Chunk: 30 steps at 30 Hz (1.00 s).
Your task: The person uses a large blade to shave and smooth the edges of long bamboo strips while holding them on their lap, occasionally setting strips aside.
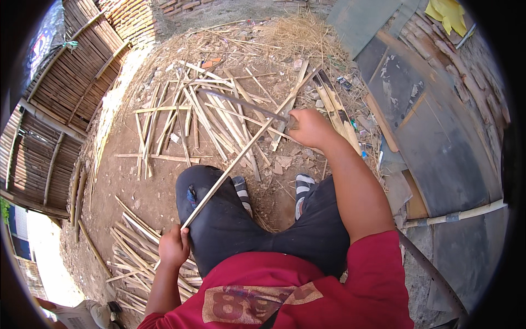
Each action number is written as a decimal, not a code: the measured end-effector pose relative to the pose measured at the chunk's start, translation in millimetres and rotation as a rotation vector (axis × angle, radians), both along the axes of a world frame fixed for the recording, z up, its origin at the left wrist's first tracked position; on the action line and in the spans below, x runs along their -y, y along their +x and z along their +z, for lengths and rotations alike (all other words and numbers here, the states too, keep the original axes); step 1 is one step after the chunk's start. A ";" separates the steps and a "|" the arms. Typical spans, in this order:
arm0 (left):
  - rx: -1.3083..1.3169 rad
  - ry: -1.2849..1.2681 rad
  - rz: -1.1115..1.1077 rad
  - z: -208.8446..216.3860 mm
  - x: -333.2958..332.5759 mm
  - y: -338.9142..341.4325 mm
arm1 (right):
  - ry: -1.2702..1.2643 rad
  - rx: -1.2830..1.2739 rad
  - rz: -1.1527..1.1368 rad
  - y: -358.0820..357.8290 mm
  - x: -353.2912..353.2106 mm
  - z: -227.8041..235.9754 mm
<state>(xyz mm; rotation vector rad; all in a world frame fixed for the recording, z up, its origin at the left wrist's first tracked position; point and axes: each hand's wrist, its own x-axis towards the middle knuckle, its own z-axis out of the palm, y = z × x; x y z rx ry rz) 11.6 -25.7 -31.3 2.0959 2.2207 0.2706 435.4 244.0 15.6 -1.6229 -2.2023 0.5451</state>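
Observation:
A long, pale bamboo strip (219, 183) slants from beside my left thigh up past my right hand. Its near end is gripped in my left hand (174, 247), fingers closed around it. My right hand (310, 129) is closed on the handle of a long-bladed knife (241, 101); most of the handle is hidden by the fingers. The grey blade points left and away from me. Close to the handle, the blade crosses the strip; whether it is cutting in, I cannot tell.
Beyond my feet, split bamboo strips (211, 118) lie in a loose heap on the dirt. Another pile (137, 257) is at my left. Dark boards (438, 148) stand on the right, a slatted bamboo wall (71, 71) on the left. Part of another person (82, 315) shows at lower left.

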 end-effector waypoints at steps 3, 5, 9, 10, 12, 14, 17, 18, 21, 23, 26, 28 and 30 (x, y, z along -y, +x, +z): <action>0.032 0.033 -0.024 -6.0 2.7 -3.9 | -0.030 -0.024 0.017 12.8 -5.0 -2.2; 0.031 -0.002 -0.021 0.3 -1.6 2.8 | -0.135 -0.168 -0.192 45.5 -15.5 -1.1; 0.107 -0.041 -0.040 3.4 -5.4 -2.7 | -0.034 -0.218 -0.223 32.3 -5.8 4.9; 0.154 -0.046 -0.051 3.0 -3.5 -6.6 | -0.006 -0.103 -0.113 17.7 1.0 11.9; 0.256 -0.069 -0.051 4.7 -1.9 -10.4 | 0.046 0.124 0.111 -2.6 10.9 17.7; 0.310 -0.103 -0.058 11.4 -4.4 -10.6 | 0.068 0.043 -0.034 21.9 -5.5 0.6; 0.367 -0.136 -0.066 26.9 -6.9 -8.8 | 0.058 -0.150 -0.396 68.5 -30.3 -15.2; 0.392 -0.170 -0.060 29.8 -5.8 -10.2 | 0.048 -0.290 -0.459 75.1 -29.7 -14.7; 0.567 -0.161 0.023 19.2 1.8 -29.3 | -0.024 -0.733 -0.544 71.7 -26.0 -9.6; 0.712 -0.133 0.112 -0.1 5.9 -51.7 | -0.057 -0.928 -0.548 68.0 -22.0 -7.1; 1.001 -0.070 0.354 -29.2 8.5 -87.4 | -0.050 -1.011 -0.526 65.2 -19.9 -4.7; 1.018 -0.008 0.505 -68.0 17.5 -127.1 | -0.057 -0.992 -0.542 63.8 -21.5 -3.9; 0.934 0.016 0.715 -91.6 23.2 -142.9 | -0.093 -0.979 -0.548 65.4 -23.9 -9.5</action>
